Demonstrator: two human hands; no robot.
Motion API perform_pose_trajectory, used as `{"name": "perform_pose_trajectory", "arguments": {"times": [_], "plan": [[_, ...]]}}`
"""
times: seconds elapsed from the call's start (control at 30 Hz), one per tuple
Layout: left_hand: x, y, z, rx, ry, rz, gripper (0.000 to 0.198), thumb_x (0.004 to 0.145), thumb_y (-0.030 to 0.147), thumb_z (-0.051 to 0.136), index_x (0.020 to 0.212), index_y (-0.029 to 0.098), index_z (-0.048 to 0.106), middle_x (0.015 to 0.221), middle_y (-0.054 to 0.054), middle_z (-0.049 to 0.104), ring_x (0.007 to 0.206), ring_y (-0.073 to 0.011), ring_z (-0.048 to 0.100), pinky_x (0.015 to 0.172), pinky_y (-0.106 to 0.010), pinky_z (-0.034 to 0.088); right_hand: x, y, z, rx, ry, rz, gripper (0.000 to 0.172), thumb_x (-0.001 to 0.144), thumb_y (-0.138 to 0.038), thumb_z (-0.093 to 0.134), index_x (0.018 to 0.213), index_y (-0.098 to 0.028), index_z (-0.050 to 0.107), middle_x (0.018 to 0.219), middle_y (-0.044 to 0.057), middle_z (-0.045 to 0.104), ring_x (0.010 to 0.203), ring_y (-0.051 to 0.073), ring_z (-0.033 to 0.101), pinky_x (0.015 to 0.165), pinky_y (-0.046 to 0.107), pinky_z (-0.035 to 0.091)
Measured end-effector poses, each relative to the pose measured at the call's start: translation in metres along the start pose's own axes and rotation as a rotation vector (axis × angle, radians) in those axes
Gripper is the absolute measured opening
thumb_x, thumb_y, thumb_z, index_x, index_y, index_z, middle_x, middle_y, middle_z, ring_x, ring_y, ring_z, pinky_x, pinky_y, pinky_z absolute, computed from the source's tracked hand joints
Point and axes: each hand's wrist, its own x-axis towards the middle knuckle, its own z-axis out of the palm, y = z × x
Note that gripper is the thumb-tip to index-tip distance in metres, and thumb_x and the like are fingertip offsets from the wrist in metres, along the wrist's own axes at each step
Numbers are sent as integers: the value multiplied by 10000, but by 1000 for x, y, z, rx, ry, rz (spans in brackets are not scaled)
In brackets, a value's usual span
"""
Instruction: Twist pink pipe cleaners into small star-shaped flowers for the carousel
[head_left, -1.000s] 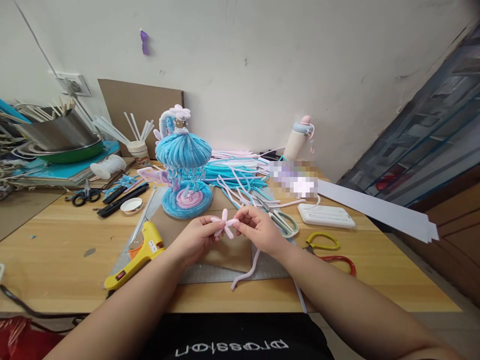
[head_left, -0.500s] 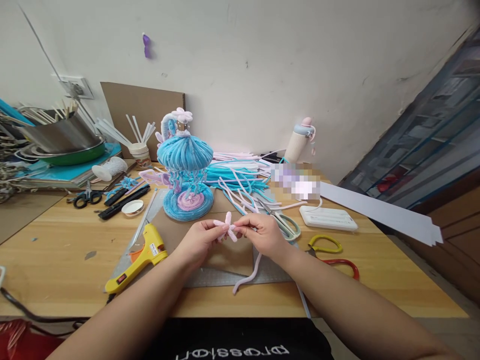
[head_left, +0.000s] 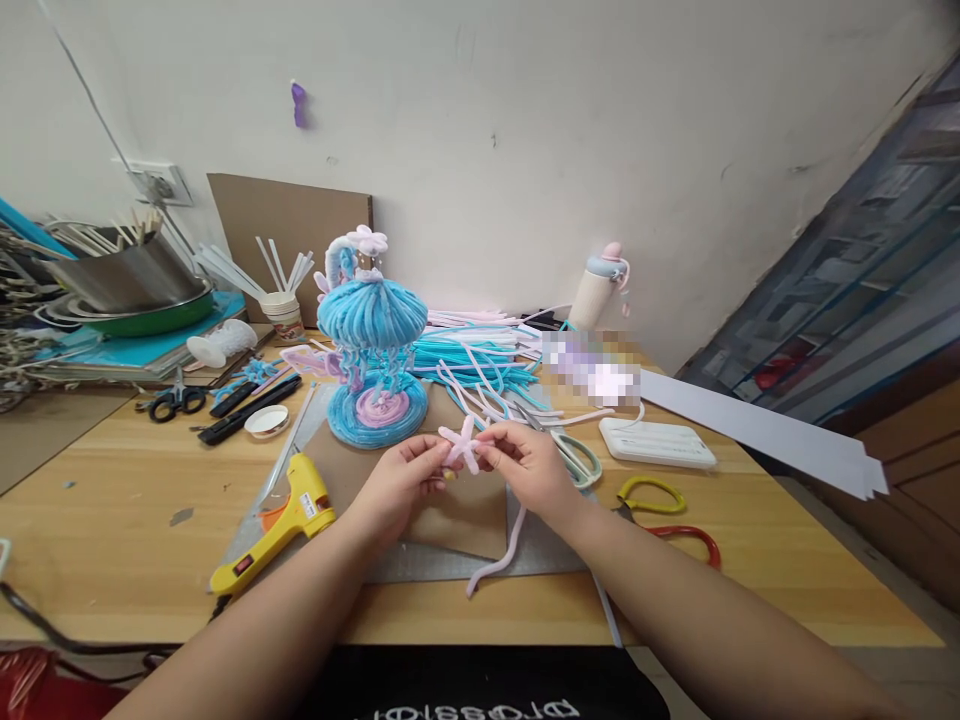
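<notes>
A small pink star shape of fuzzy pipe cleaner [head_left: 464,444] is held up between my two hands, above a piece of brown cardboard [head_left: 465,515]. My left hand [head_left: 409,478] pinches its left side between thumb and fingers. On the other side, my right hand [head_left: 526,462] grips an arm of the star with thumb and forefinger. A loose pink pipe cleaner [head_left: 501,562] trails from beneath my right hand toward the table's front edge. Just behind stands a blue and pink jellyfish-like figure [head_left: 373,315] of pipe cleaners on a round coiled base.
A yellow glue gun [head_left: 277,525] lies left of my left hand. Right of my right hand are scissors with pale green handles [head_left: 581,462] and a yellow-and-red-handled cutter [head_left: 679,535]. Blue pipe cleaners [head_left: 472,360] lie behind. A white power bank [head_left: 658,443] sits at right.
The pink star has turned in my fingers to show more of its flat face and has risen slightly. My hands stay close together; the view has tilted a little.
</notes>
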Motion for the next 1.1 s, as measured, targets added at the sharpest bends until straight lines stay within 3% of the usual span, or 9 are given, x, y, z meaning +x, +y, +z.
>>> {"name": "perform_pose_trajectory", "arguments": {"times": [0.17, 0.27, 0.37, 0.67, 0.9, 1.1], "plan": [[0, -1, 2, 191, 64, 135, 213, 643, 309, 744, 718, 143, 633, 677, -16, 659, 616, -115, 562, 608, -226, 406, -3, -6, 7, 54, -84, 148, 240, 804, -395, 601, 884, -169, 584, 773, 28, 641, 664, 135, 622, 532, 232, 494], [-1, -3, 2, 258, 24, 147, 201, 682, 323, 713, 727, 146, 626, 688, -27, 672, 647, -139, 593, 638, -248, 431, -3, -8, 11, 156, -146, 275, 284, 781, -431, 614, 844, -156, 587, 733, 29, 638, 661, 137, 611, 462, 197, 445], [-1, -7, 2, 265, -27, 154, 189, 718, 320, 687, 739, 148, 611, 663, -21, 667, 635, -136, 594, 640, -250, 438, -4, -8, 13, 232, -132, 340, 294, 749, -426, 650, 792, -138, 609, 683, 31, 649, 628, 126, 598, 476, 196, 438], [2, -11, 0, 275, 0, 224, 193, 737, 326, 674, 764, 155, 588, 683, -10, 655, 635, -126, 587, 620, -239, 442, -4, -13, 11, 382, -156, 462, 307, 700, -430, 692, 698, -123, 669, 661, 41, 667, 595, 121, 584, 456, 192, 427], [-5, -5, 2, 749, -8, 478, 133, 791, 277, 615, 835, 160, 660, 821, -55, 662, 710, -148, 570, 623, -252, 432, -2, -12, 5, 476, -230, 613, 291, 677, -408, 717, 668, -121, 668, 601, 31, 654, 506, 100, 569, 451, 200, 450], [-6, -4, 2, 839, -26, 646, 106, 810, 251, 600, 767, 169, 653, 783, -47, 658, 703, -140, 581, 617, -240, 433, -3, -12, 5, 527, -231, 599, 291, 679, -402, 731, 649, -121, 661, 592, 28, 645, 515, 90, 569, 490, 199, 441]]}}
